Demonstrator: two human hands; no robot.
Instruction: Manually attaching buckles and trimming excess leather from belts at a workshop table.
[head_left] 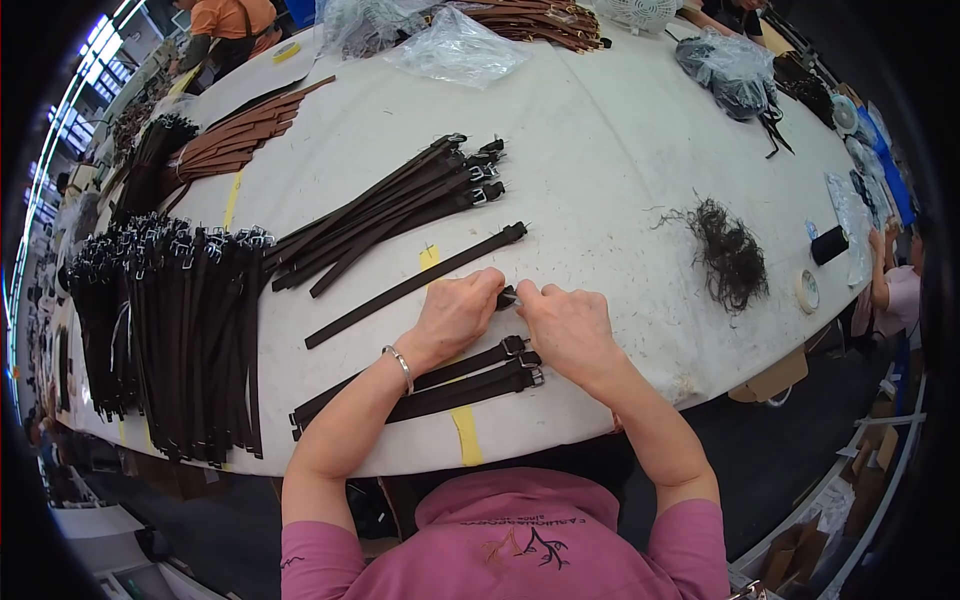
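Both hands, left hand (455,312) and right hand (568,325), pinched the buckle end of a black strap (508,297) near the surface's front edge; it looked light, limp, best gripped at the buckle.

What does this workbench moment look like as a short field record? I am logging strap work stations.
left hand: pinching a small dark piece with the fingertips
right hand: pinching the same piece from the other side
nearest straps: three dark buckled straps just below the hands
single strap: lying alone above the left hand
large pile: dark straps at left
table: white cloth top
thread tangle: at right
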